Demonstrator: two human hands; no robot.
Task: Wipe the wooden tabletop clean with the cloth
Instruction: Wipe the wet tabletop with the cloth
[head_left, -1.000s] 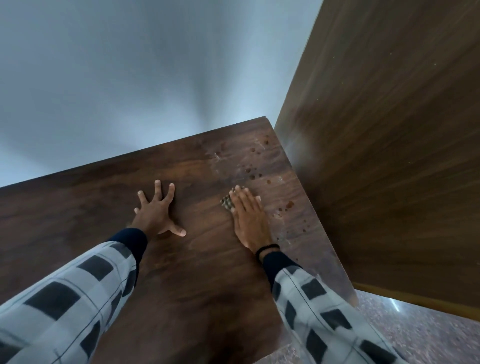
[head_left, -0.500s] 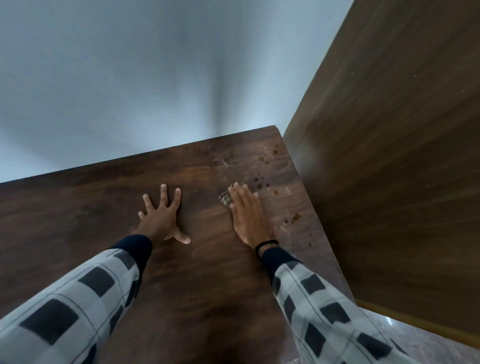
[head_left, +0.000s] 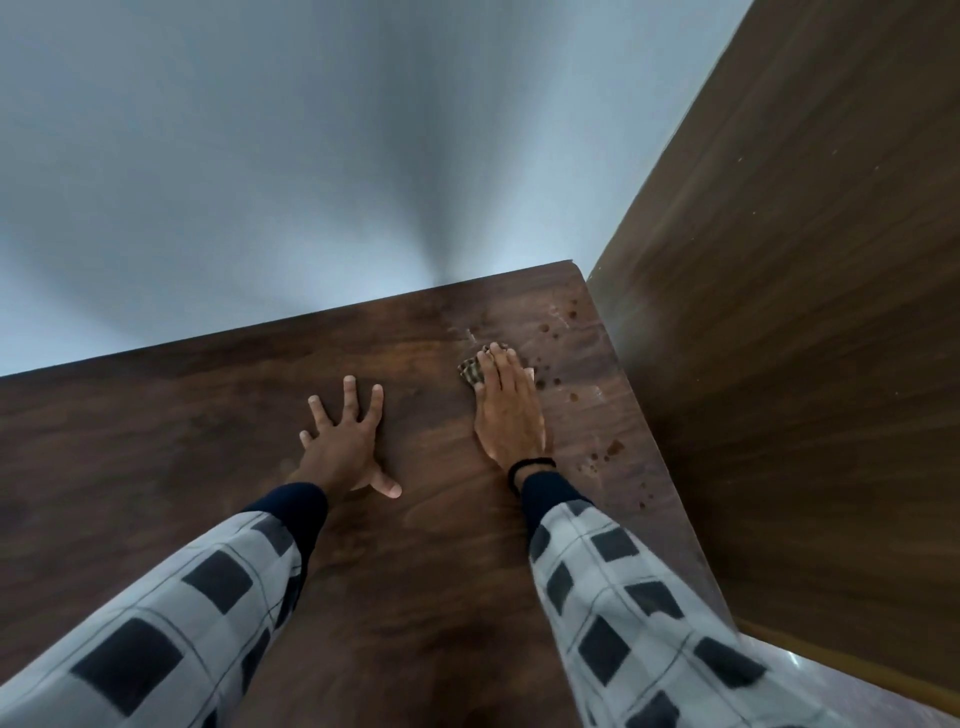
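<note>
The dark wooden tabletop (head_left: 208, 415) fills the lower part of the head view. My right hand (head_left: 506, 410) lies flat with straight fingers, pressing a small checked cloth (head_left: 470, 371) onto the wood near the far right corner. Most of the cloth is hidden under the palm and fingers. Dark droplets and pale smears (head_left: 574, 397) dot the surface to the right of that hand. My left hand (head_left: 345, 439) rests flat on the table, fingers spread, a little to the left of the right hand.
A tall brown wooden panel (head_left: 805, 338) stands right against the table's right edge. A pale grey wall (head_left: 260, 156) runs behind the far edge. A strip of speckled floor (head_left: 857, 696) shows at the lower right.
My right hand has slid the cloth away from me toward the far right corner. The left hand stays flat in about the same spot while the camera has tilted.
</note>
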